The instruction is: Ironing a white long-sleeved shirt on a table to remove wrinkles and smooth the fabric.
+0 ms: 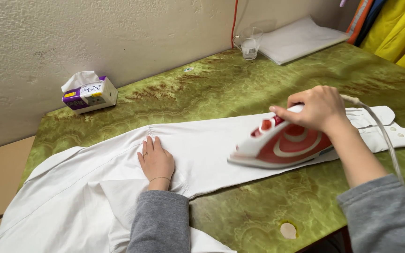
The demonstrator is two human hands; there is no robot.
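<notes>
Head view, looking down at a green marbled counter (pixel 240 84).

Left hand (pixel 156 160) flat on a white shirt (pixel 71 197), fingers (pixel 149 146) released and spread, pinning the cloth near the shoulder seam. Grasping nothing.

Right hand (pixel 318 108) clenched around the handle of a red and white iron (pixel 282 145), fingers wrapped tight over the top. Iron sitting on the shirt sleeve (pixel 212 140), about halfway along it, pointed tip toward the left hand. Sleeve stretched long across the counter, cuff (pixel 390 129) at the far right end, just past the iron. Grey cord (pixel 385 136) trailing from the back of the iron, over the cuff and off the near edge.

To do this step well, most likely: keep the sleeve pulled flat and smooth with the left hand, slide the iron slowly, never park it in one spot, and keep the left fingers well away from the hot tip. Mind the cord too, so no dragging across the smooth part.

Containers: a clear measuring cup (pixel 250 43) at the back by the wall, looking empty or nearly so, hard to tell. A tissue box (pixel 90 95) at the back left, one white tissue poking out the top. A flat white folded cloth (pixel 301 38) beside the cup. Yellow cloth (pixel 401 33) hanging at the far right corner.
</notes>
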